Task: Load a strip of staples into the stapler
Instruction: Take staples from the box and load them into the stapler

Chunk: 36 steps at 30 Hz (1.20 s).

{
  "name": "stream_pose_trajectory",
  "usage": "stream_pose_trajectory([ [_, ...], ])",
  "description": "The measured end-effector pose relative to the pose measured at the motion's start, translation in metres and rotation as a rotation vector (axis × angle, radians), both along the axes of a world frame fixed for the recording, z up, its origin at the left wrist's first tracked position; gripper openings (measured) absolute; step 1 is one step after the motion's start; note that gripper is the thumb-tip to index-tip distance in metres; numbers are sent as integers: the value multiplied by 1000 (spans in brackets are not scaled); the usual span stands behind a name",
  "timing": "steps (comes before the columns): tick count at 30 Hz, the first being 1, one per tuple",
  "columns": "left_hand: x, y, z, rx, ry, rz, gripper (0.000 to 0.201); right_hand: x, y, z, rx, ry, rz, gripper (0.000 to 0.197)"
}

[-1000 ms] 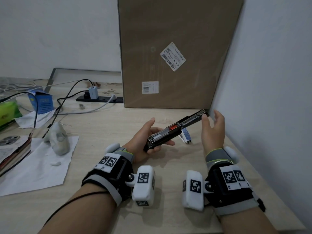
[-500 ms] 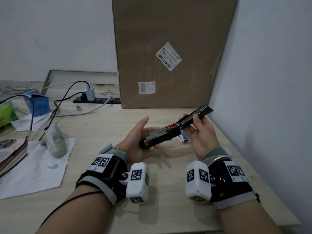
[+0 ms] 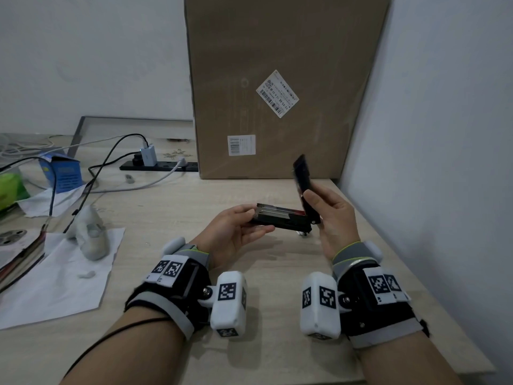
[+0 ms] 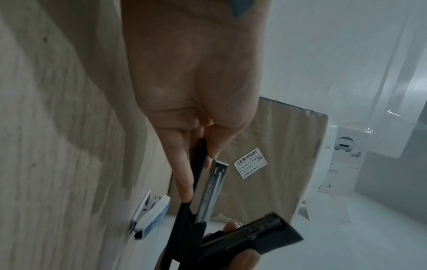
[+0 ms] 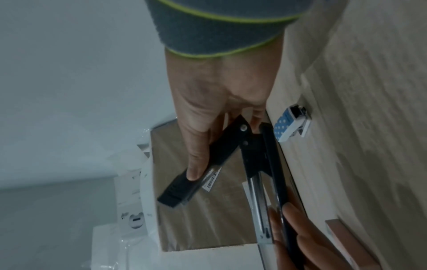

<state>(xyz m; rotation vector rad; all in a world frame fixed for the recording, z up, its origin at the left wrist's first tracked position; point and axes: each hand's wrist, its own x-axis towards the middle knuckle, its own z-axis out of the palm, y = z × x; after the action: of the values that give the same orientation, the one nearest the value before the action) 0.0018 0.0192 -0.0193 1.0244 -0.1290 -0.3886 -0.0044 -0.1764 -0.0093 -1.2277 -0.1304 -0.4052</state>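
I am seeing the left hand [image 3: 231, 232] gripping the base of the black stapler [image 3: 280, 218] above the desk [image 3: 172, 218], fingers curled round it. The right hand [image 3: 333, 218] is pinching the stapler's lid [image 3: 302, 173], which is standing swung up and exposing the metal channel [image 4: 211, 191]. A small white box [image 4: 150, 213] is lying on the desk just beneath; I cannot tell its contents.

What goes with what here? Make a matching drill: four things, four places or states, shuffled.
1. stapler base
2. stapler top cover
3. small blue-and-white stapler
4. cardboard box

a. lying on the desk
b. held in the left hand
c. standing against the wall
d. swung up, held by the right hand

Pairs: 1-b, 2-d, 3-a, 4-c
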Motion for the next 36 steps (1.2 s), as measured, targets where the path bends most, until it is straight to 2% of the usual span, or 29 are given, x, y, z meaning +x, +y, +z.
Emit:
stream_pose_trajectory([
  [4, -2, 0, 3, -7, -13, -15, 35, -5, 7, 1, -164, -26, 64, 30],
  [8, -3, -1, 5, 5, -16, -28, 36, -5, 10, -1, -300, -4, 56, 28],
  [14, -6, 1, 9, 122, 29, -55, 64, -5, 10, -4, -395, 20, 92, 30],
  [18, -7, 1, 10, 184, 39, -45, 54, -5, 10, -6, -439, 31, 136, 29],
  [31, -6, -3, 9, 218, 32, 138, 32, -2, 11, -10, -536, 60, 174, 20],
  [36, -4, -3, 9, 255, 38, 187, 33, -3, 11, -10, -618, 53, 165, 17],
])
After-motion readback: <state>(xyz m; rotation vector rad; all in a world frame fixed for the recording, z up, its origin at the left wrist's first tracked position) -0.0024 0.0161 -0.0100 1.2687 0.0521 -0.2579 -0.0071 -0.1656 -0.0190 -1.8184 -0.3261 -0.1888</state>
